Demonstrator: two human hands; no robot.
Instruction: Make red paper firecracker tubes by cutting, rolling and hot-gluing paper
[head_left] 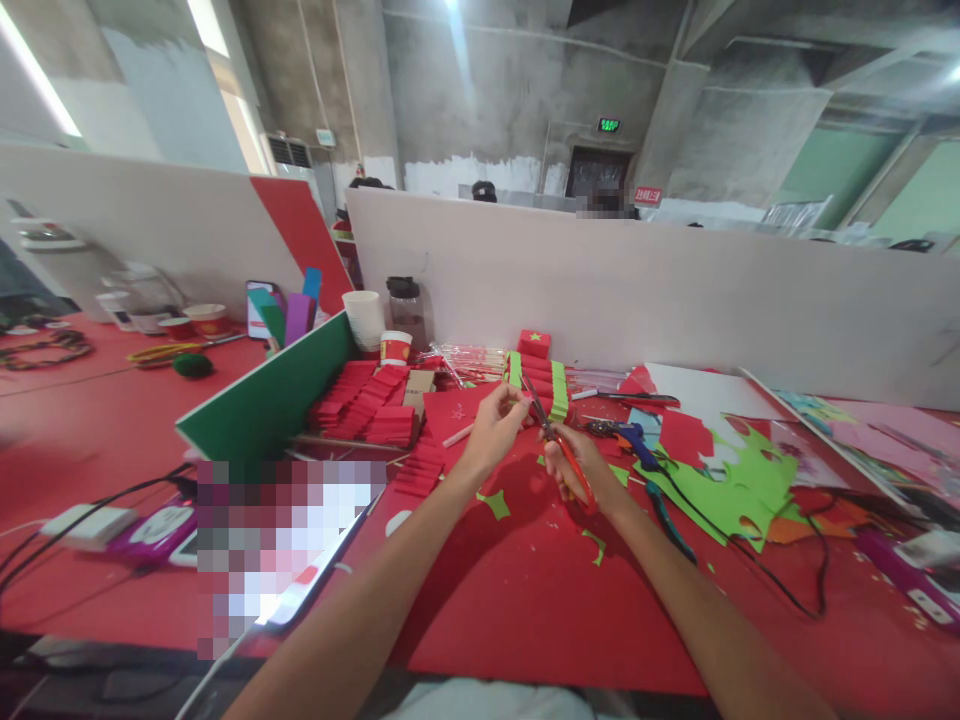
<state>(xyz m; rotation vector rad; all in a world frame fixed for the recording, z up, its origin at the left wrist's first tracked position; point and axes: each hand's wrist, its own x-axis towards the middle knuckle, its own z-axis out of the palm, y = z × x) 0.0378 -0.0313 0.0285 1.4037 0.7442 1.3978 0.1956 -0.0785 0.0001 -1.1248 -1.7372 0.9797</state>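
My right hand (581, 468) is closed round the red handles of a pair of scissors (553, 435), blades pointing up and away. My left hand (493, 428) pinches a small piece I cannot make out, right at the scissor blades. Both hands hover over a red sheet (525, 580) on the table. Just behind them stands a red folded paper lantern with green bands (537, 380). Small green offcuts (495, 503) lie on the sheet below my hands.
Stacks of folded red paper pieces (367, 405) lie left of my hands beside a green board (262, 400). A glue gun with a black cord (637, 445) and cut green paper (739, 480) lie right. Cups (365, 318) stand by the white partition (675, 290). A phone (315, 575) lies at near left.
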